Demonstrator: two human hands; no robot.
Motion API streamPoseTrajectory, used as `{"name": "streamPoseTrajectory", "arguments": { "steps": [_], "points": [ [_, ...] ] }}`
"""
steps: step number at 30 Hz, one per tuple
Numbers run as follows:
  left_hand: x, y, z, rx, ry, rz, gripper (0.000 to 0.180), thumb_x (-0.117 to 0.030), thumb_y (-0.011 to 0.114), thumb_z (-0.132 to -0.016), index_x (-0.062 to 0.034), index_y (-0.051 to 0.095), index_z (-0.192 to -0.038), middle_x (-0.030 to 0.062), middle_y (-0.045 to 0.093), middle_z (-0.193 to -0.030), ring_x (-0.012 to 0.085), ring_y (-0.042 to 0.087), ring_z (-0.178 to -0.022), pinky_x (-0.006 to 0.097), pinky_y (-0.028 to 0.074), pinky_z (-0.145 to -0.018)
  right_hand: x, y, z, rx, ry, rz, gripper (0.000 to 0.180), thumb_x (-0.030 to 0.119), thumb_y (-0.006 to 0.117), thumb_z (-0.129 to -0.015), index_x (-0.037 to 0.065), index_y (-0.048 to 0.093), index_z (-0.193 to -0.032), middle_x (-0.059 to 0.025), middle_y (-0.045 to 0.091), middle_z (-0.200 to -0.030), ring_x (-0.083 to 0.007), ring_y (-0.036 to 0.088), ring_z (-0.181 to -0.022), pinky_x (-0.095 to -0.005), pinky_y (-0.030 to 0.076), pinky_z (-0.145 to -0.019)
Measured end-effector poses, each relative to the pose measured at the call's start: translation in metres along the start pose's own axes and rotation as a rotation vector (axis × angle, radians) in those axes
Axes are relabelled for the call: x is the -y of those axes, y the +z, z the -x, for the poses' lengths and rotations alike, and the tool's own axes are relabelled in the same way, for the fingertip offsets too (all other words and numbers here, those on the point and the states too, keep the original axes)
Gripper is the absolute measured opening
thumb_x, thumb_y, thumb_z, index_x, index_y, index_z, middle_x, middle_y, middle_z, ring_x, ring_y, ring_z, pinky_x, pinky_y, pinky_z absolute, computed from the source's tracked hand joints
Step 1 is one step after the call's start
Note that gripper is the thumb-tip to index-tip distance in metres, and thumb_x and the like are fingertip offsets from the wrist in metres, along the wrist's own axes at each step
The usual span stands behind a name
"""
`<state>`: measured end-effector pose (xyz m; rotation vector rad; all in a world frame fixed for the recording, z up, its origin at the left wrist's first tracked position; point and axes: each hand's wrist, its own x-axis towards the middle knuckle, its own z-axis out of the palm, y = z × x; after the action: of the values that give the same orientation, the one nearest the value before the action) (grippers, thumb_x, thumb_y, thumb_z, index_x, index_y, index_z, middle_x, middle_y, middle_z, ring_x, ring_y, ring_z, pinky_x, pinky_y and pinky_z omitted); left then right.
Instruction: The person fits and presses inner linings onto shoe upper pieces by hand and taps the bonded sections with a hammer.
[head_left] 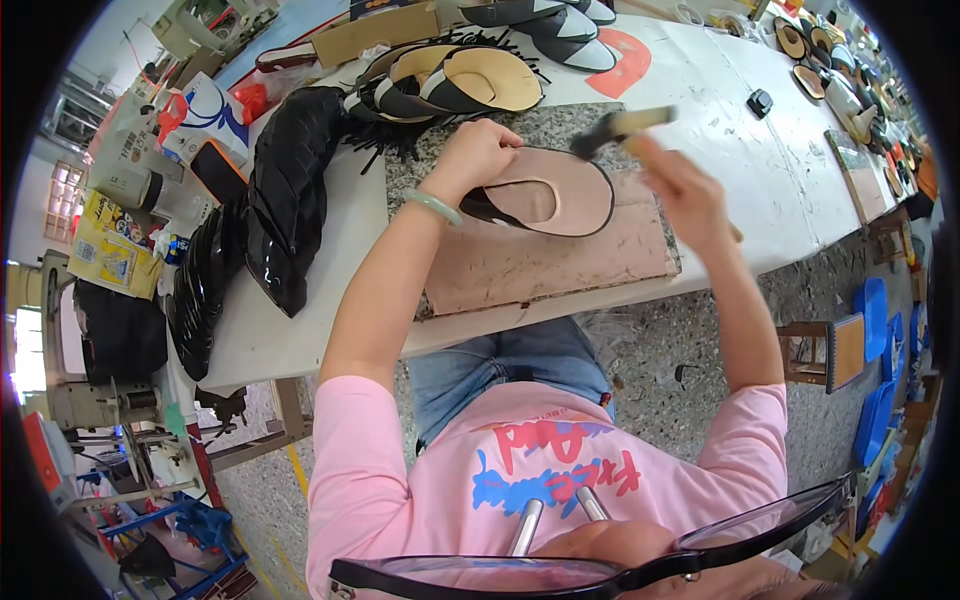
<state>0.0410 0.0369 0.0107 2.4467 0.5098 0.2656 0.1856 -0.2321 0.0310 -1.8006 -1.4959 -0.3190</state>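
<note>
On the work board lies a shoe upper (585, 190), its pink-beige lining facing up, with a dark edge and an oval opening. My left hand (475, 158), a pale green bangle at the wrist, is closed with its fingers pinching the upper's far left edge. My right hand (688, 195) grips a hammer (640, 121), raised above the upper's far right side. The hammer's head is blurred by motion, and its handle end sticks out below my palm. Under the upper is a pinkish sheet (560, 272) on a speckled stone slab (430, 160).
Glossy black pieces (290, 190) stack up on the left. More uppers with tan linings (490, 80) lie beyond the slab, near black-and-white pieces (575, 50). A small black object (759, 103) sits far right. Blue bins (872, 420) and a wooden stool (835, 352) stand on the floor.
</note>
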Motion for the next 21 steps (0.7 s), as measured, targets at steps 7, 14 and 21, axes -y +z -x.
{"name": "streamPoseTrajectory", "arguments": {
  "steps": [7, 14, 21],
  "points": [
    [-0.004, 0.002, 0.0, 0.022, -0.088, 0.056, 0.023, -0.017, 0.064, -0.078, -0.0112, 0.075, -0.097, 0.0145, 0.071, -0.093, 0.03, 0.069, -0.085, 0.037, 0.054, -0.081, 0.031, 0.027, -0.015, 0.259, 0.072, 0.156, 0.049, 0.016, 0.06, -0.09, 0.025, 0.05, -0.137, -0.0063, 0.062, -0.086, -0.0284, 0.063, -0.073, -0.0401, 0.05, -0.065],
    [-0.005, 0.002, 0.01, -0.052, 0.015, 0.005, 0.027, -0.021, 0.067, -0.08, -0.0067, 0.073, -0.101, 0.0165, 0.071, -0.09, 0.0318, 0.068, -0.086, 0.039, 0.053, -0.08, 0.042, 0.018, 0.006, 0.246, 0.109, 0.139, 0.049, 0.016, 0.06, -0.09, 0.029, 0.05, -0.137, -0.0055, 0.06, -0.082, -0.0281, 0.061, -0.072, -0.0404, 0.05, -0.062],
    [-0.011, 0.005, 0.034, -0.238, 0.175, 0.006, 0.027, -0.02, 0.066, -0.082, -0.0015, 0.071, -0.101, 0.0165, 0.069, -0.096, 0.0322, 0.065, -0.091, 0.038, 0.051, -0.081, 0.053, 0.009, 0.022, 0.316, 0.167, 0.173, 0.05, 0.015, 0.061, -0.089, 0.028, 0.051, -0.137, -0.0064, 0.058, -0.082, -0.029, 0.059, -0.067, -0.0405, 0.049, -0.06]
  ]
}}
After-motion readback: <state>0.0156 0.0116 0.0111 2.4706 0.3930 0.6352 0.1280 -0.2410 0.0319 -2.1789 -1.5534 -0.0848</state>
